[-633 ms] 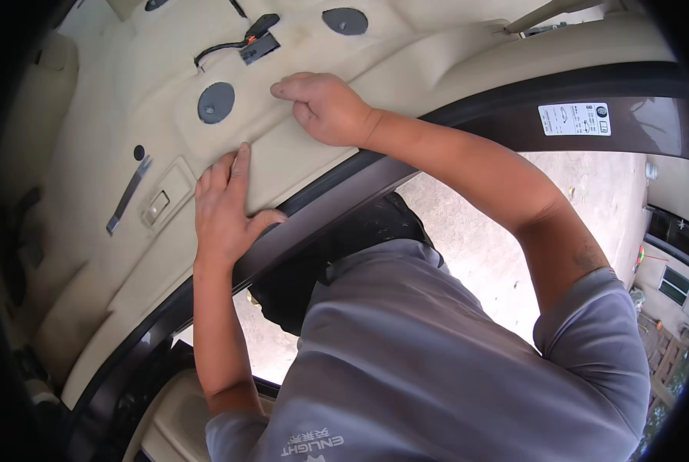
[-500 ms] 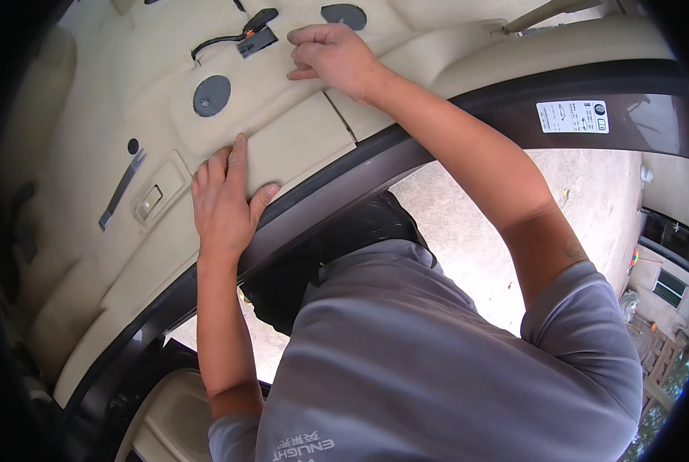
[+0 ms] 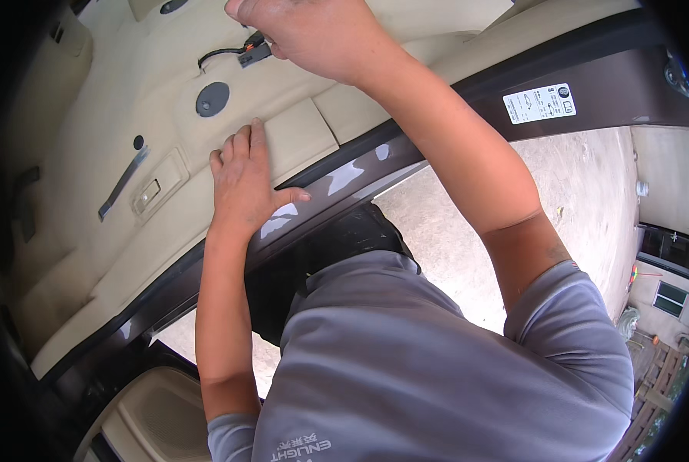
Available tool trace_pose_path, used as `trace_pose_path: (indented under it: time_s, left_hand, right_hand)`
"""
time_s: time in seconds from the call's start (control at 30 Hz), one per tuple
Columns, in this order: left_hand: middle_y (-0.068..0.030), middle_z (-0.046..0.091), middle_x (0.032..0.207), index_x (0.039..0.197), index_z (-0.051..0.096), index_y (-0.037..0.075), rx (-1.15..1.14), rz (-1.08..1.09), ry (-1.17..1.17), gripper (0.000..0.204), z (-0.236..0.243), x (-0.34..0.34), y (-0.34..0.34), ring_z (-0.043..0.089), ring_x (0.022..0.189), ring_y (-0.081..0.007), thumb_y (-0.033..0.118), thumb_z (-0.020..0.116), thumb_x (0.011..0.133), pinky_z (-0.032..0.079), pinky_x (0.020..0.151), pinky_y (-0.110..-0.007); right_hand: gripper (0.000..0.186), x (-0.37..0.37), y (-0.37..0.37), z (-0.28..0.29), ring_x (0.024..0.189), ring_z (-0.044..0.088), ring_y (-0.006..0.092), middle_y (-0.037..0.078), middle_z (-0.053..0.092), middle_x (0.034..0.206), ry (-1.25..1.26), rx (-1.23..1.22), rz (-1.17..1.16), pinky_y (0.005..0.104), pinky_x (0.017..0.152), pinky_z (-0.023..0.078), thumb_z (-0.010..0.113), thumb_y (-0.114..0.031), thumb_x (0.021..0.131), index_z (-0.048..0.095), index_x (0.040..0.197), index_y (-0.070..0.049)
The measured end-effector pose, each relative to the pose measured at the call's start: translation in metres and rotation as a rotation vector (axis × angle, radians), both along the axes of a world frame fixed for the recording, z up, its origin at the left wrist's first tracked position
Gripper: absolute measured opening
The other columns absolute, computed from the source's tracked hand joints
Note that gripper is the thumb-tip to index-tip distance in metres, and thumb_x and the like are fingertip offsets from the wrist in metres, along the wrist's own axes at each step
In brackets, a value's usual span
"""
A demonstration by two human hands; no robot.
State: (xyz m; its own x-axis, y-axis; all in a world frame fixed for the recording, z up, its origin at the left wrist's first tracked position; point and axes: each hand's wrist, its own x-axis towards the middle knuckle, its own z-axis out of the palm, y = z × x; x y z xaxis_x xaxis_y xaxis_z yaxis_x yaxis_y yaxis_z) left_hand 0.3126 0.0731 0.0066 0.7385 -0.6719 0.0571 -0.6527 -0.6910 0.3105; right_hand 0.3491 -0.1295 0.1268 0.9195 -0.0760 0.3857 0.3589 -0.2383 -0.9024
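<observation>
My left hand (image 3: 244,177) rests palm down on the beige sill trim (image 3: 302,138) of a car, its fingers stretched out. Its thumb reaches over the brown painted sill (image 3: 344,179). At the upper edge of the view my right hand (image 3: 314,35) is curled over the beige carpeted floor (image 3: 167,69), partly cut off by the frame. What its fingers hold, if anything, is hidden. Right below them a black wire connector (image 3: 256,52) with an orange part sticks up through a cut in the carpet, its cable running left.
A round grey opening (image 3: 212,99) and a grey slit (image 3: 123,185) show in the carpet. Left of my left hand is a small recessed lever (image 3: 150,192). A white label (image 3: 538,103) is on the door frame. The door panel (image 3: 167,408) stands at lower left, with concrete ground (image 3: 575,177) outside.
My right hand has moved up and left, over the connector. My left hand has shifted slightly right, its thumb now spread out over the painted sill. The view has shifted a little.
</observation>
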Motion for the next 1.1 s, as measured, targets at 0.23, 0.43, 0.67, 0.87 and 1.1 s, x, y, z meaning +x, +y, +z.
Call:
trace_pose_path:
  time_s: [0.23, 0.43, 0.67, 0.87, 1.1]
  left_hand:
    - [-0.0252, 0.054, 0.138, 0.157, 0.044, 0.005, -0.010, -0.134, 0.036, 0.112, 0.004, 0.009, -0.023, 0.051, 0.125, -0.0405, 0.041, 0.093, 0.063, 0.040, 0.108, -0.049]
    - [-0.0260, 0.055, 0.140, 0.157, 0.045, 0.005, -0.046, -0.186, 0.066, 0.106, 0.004, 0.014, -0.027, 0.053, 0.126, -0.0441, 0.035, 0.092, 0.067, 0.045, 0.107, -0.047]
    - [-0.0232, 0.055, 0.143, 0.154, 0.051, 0.009, -0.091, -0.177, 0.049, 0.098, -0.010, 0.018, -0.022, 0.053, 0.131, -0.0404, 0.037, 0.090, 0.069, 0.043, 0.113, -0.045]
    - [-0.0216, 0.055, 0.147, 0.153, 0.052, 0.008, -0.144, -0.166, 0.214, 0.094, -0.005, 0.028, -0.018, 0.053, 0.134, -0.0359, 0.038, 0.089, 0.072, 0.041, 0.115, -0.041]
    - [-0.0218, 0.057, 0.141, 0.153, 0.053, 0.007, -0.167, -0.181, 0.101, 0.092, -0.014, 0.014, -0.023, 0.054, 0.130, -0.0354, 0.038, 0.090, 0.074, 0.042, 0.113, -0.042]
  right_hand:
    - [0.025, -0.077, -0.058, -0.061, 0.061, 0.051, 0.0131, 0.006, 0.060, 0.065, 0.223, 0.142, -0.241, 0.0340, 0.060, 0.046, 0.068, -0.020, 0.095, 0.071, 0.097, 0.006]
    - [0.022, -0.161, -0.059, -0.098, 0.066, 0.059, 0.0192, 0.013, 0.063, 0.076, 0.255, 0.014, -0.196, 0.0333, 0.065, 0.050, 0.068, -0.012, 0.099, 0.069, 0.112, 0.005]
    - [0.026, -0.231, -0.025, -0.170, 0.080, 0.068, 0.0390, 0.024, 0.070, 0.091, 0.460, 0.009, -0.055, 0.0430, 0.073, 0.054, 0.066, -0.012, 0.095, 0.070, 0.115, 0.003]
    - [0.026, -0.248, -0.009, -0.205, 0.085, 0.070, 0.0419, 0.024, 0.071, 0.091, 0.345, -0.010, -0.039, 0.0478, 0.077, 0.055, 0.064, -0.010, 0.093, 0.071, 0.115, 0.001]
    - [0.016, -0.231, -0.019, -0.193, 0.086, 0.066, 0.0447, 0.023, 0.069, 0.088, 0.351, -0.010, -0.012, 0.0527, 0.077, 0.053, 0.061, -0.010, 0.089, 0.069, 0.099, -0.001]
